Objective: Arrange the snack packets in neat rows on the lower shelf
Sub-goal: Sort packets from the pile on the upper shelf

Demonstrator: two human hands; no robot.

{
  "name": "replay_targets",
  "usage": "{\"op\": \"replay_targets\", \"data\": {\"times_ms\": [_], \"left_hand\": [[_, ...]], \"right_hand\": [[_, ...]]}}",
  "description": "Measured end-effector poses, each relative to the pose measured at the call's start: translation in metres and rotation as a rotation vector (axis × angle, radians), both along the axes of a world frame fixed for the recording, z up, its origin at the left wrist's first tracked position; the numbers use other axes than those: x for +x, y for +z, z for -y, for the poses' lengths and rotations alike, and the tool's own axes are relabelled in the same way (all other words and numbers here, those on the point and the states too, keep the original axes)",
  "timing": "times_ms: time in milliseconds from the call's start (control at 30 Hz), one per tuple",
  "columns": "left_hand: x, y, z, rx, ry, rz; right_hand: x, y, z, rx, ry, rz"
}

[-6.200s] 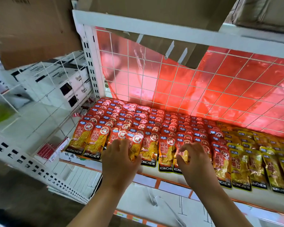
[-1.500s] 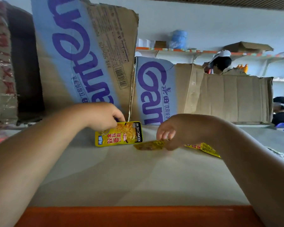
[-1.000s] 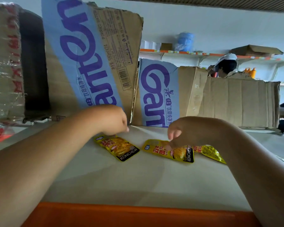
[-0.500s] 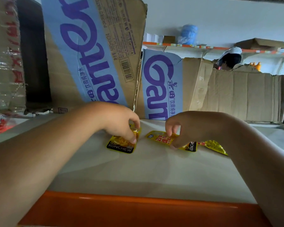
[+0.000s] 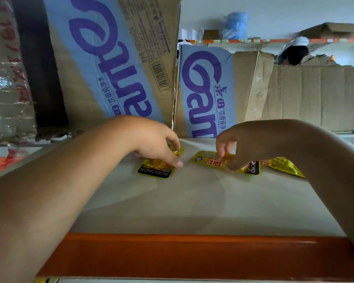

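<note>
Three yellow snack packets lie on a pale top shelf surface. My left hand rests its fingers on the left packet, whose black KONCHEW band faces me. My right hand pinches the middle packet, lying sideways with red lettering up. A third packet lies just right of it, partly behind my right forearm. The lower shelf with the rows is out of view.
Tall cardboard boxes with blue and purple print stand right behind the packets. A plain torn carton stands at the right, a taped box at the left. An orange shelf edge runs along the front. A person in a white cap stands beyond.
Since 6 s ago my view rose from the lower shelf to this top shelf. In the last second my left hand turned its packet so the black band faces me.
</note>
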State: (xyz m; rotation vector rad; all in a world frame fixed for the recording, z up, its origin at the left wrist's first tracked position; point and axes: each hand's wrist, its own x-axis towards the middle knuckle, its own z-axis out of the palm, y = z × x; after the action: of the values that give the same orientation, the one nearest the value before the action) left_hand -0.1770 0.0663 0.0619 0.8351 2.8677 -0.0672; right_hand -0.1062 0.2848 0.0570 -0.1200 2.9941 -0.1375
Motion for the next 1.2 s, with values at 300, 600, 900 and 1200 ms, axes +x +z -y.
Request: {"op": "replay_targets", "data": {"times_ms": [300, 600, 900, 1200], "left_hand": [[0.003, 0.003, 0.006, -0.020, -0.031, -0.080], [0.015, 0.000, 0.055, 0.059, -0.149, -0.019], [0.029, -0.012, 0.184, 0.220, -0.159, 0.038], [0.022, -0.031, 0.365, 0.492, -0.052, 0.036]], "right_hand": [[0.005, 0.004, 0.012, 0.098, -0.042, 0.026], [0.024, 0.004, 0.051, 0.144, -0.130, 0.037], [0.051, -0.020, 0.162, -0.112, -0.218, -0.109], [0.047, -0.020, 0.343, -0.015, -0.094, -0.196]]}}
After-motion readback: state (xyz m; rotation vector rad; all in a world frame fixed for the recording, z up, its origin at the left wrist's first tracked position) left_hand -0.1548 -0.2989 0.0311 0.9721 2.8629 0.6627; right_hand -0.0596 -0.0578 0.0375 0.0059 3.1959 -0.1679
